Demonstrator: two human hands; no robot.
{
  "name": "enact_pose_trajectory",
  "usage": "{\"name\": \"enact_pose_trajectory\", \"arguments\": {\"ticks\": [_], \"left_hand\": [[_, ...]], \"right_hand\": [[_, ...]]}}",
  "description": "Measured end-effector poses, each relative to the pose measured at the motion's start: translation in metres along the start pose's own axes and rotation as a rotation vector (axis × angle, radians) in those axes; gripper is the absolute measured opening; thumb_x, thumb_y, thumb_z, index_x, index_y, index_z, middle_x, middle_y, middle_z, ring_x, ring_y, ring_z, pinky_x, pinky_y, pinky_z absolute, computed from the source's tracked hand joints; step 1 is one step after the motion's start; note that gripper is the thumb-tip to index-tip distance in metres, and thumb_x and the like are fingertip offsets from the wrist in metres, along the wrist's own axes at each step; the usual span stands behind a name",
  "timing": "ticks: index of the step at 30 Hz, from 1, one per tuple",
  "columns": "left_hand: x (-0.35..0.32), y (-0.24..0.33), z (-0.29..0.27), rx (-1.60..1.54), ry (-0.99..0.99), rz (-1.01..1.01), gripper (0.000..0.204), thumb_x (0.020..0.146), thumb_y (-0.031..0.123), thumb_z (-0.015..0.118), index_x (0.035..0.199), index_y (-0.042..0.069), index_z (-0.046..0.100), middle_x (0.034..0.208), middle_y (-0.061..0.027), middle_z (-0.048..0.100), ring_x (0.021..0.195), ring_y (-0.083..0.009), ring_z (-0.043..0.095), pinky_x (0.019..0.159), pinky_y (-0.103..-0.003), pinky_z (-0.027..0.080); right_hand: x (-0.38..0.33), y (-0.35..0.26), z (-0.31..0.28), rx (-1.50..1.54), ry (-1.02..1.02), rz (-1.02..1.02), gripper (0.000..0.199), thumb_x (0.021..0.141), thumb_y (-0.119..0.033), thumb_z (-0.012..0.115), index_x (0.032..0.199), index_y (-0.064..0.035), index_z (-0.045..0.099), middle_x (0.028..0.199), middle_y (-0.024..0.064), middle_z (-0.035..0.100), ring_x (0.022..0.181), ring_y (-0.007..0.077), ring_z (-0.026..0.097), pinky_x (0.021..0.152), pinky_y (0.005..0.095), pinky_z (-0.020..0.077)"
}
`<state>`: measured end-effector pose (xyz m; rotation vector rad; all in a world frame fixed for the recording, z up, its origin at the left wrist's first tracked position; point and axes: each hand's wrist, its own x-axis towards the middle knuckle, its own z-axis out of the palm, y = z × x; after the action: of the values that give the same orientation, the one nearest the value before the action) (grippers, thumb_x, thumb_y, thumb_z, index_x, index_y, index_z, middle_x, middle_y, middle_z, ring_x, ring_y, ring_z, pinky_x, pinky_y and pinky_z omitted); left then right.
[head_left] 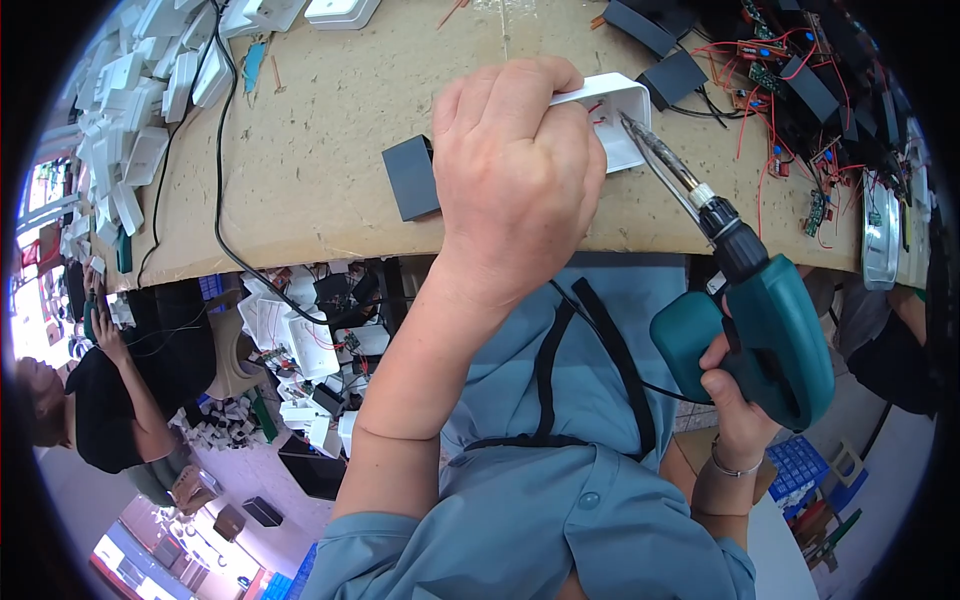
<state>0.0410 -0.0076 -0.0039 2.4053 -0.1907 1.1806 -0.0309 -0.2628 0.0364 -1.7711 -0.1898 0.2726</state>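
Observation:
My left hand [520, 165] is closed over a white plastic housing [632, 92] above the table. Its open side faces right, and bits of red wire show inside; the rest of it is hidden behind my fingers. My right hand [742, 410] grips a green soldering gun [790, 335] by its handle. The gun's metal tip reaches up and left into the mouth of the housing; whether it touches anything inside I cannot tell. Just left of my left hand is a dark grey rectangular block [408, 180], partly covered by that hand.
White plastic housings [125, 120] lie heaped at the far left, with a black cable [220, 150] beside them. Dark blocks, red wires and circuit boards [790, 90] crowd the right, near a metal tray [880, 235]. A bin of parts [310, 340] stands below the table; another person [120, 400] sits left.

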Motion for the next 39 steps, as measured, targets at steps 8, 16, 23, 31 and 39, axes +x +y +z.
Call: {"name": "enact_pose_trajectory", "arguments": {"ticks": [8,16,23,31,39], "left_hand": [[0.003,-0.001,-0.006,-0.033,-0.018,-0.027,0.007,0.063,0.0,0.064,0.069,-0.001,0.06,0.087,-0.0095,0.059,0.075,-0.0252,0.056,0.066,-0.035,0.045],[0.011,0.007,-0.022,-0.077,-0.182,-0.13,0.01,0.068,0.002,0.066,0.077,-0.002,0.063,0.092,-0.0136,0.059,0.08,-0.0288,0.058,0.069,-0.037,0.048],[0.006,-0.044,-0.052,-0.032,-0.124,-0.168,0.005,0.069,0.001,0.061,0.073,-0.002,0.062,0.087,-0.0152,0.059,0.08,-0.0312,0.057,0.072,-0.039,0.048],[0.021,-0.139,-0.12,0.042,-0.255,-0.281,0.01,0.075,0.009,0.066,0.081,0.001,0.067,0.094,-0.0128,0.062,0.087,-0.0281,0.061,0.074,-0.033,0.049],[0.054,-0.208,-0.17,0.288,0.004,-0.283,0.022,0.075,0.01,0.062,0.096,0.003,0.065,0.109,-0.0154,0.06,0.101,-0.0279,0.058,0.087,-0.035,0.045]], "right_hand": [[-0.001,0.004,-0.001,0.002,0.041,-0.106,0.069,0.074,-0.015,0.077,0.129,0.0061,0.041,0.119,0.0222,0.056,0.071,0.0151,0.058,0.065,0.0264,0.0472],[-0.004,0.01,-0.007,0.019,0.119,-0.199,0.064,0.076,-0.015,0.074,0.127,0.0064,0.042,0.119,0.0212,0.055,0.068,0.014,0.056,0.061,0.0241,0.0455],[-0.001,0.013,-0.006,0.073,0.103,-0.27,0.065,0.077,-0.011,0.071,0.13,0.0054,0.038,0.12,0.0214,0.054,0.068,0.0142,0.056,0.059,0.0235,0.0457],[-0.002,0.011,-0.009,0.075,0.096,-0.296,0.063,0.078,-0.006,0.067,0.131,0.0049,0.036,0.121,0.0213,0.054,0.07,0.0137,0.056,0.063,0.0231,0.045],[-0.006,0.008,-0.009,0.083,0.118,-0.305,0.064,0.078,-0.005,0.067,0.132,0.0039,0.035,0.121,0.0215,0.054,0.071,0.014,0.056,0.065,0.0239,0.0461]]}}
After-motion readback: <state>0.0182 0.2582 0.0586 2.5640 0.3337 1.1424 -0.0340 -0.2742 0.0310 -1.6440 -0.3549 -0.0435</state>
